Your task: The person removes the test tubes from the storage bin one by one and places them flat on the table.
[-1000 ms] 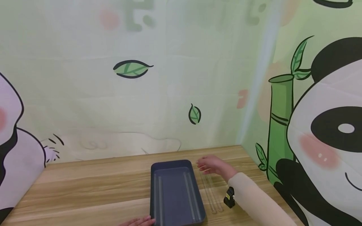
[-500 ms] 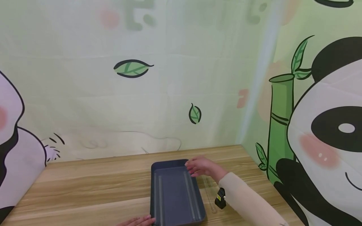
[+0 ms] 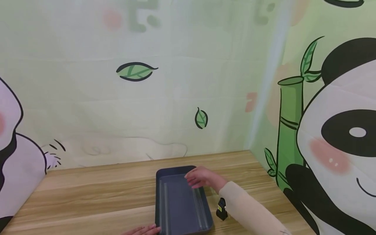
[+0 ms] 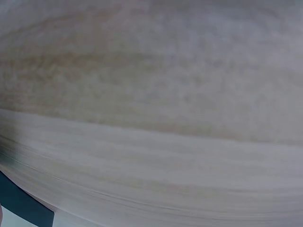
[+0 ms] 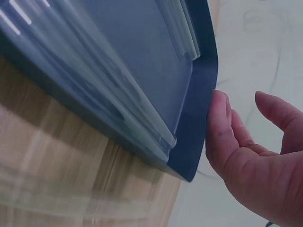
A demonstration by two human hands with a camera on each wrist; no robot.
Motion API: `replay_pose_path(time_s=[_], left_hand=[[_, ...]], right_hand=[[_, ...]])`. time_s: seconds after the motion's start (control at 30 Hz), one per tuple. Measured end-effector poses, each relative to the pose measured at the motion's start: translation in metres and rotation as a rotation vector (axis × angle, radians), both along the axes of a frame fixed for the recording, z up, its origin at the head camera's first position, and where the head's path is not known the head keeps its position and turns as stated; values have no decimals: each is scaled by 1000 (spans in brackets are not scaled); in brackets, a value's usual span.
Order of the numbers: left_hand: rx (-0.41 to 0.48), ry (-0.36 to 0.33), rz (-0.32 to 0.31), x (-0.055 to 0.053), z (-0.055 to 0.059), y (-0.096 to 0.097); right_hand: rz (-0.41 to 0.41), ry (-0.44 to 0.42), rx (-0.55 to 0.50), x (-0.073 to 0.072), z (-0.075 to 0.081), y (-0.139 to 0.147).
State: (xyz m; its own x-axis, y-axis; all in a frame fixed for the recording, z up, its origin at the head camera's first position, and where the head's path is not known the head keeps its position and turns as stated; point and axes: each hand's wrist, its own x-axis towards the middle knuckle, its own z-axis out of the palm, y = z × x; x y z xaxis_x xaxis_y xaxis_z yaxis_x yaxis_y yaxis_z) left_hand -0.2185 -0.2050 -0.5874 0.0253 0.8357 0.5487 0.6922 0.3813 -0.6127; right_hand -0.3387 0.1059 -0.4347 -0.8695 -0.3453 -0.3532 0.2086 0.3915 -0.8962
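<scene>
Here we are at the dark blue tray (image 3: 180, 202), set lengthwise away from the person on the wooden table (image 3: 100, 189), with clear tubes (image 3: 199, 209) lying inside in 2 groups, 1 along each long wall; the count within each group is hard to make out. That layout probably lets the walls check any rolling, and the middle of the floor shows bare between them. Down at the near left, the left hand (image 3: 144, 230) lays straight fingers against the rim, likely to steady the tray, though its thumb is out of view. Over to the right hand (image 3: 201, 178), and what a reach: forearm slanting in from the lower right, wrist bent, hand above the far right corner, digits loosely curved with a fair gap between them, nothing visible in the grasp! The right wrist view puts its fingertips right by the far rim, whether touching I cannot tell
</scene>
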Motion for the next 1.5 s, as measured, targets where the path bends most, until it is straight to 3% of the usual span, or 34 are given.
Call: replay_pose_path(time_s=[0.13, 0.7, 1.07, 1.33, 1.5], left_hand=[[-4, 7, 24, 0, 1, 1], [2, 86, 10, -5, -2, 2], [-16, 41, 54, 2, 2, 3], [-14, -30, 8, 3, 2, 2], [-23, -23, 21, 3, 2, 3]], right_hand=[[-1, -17, 7, 1, -3, -7], [39, -66, 39, 8, -17, -42], [32, -146, 20, 11, -31, -56], [14, -181, 9, 13, -39, -62], [-2, -175, 0, 15, -41, -66]])
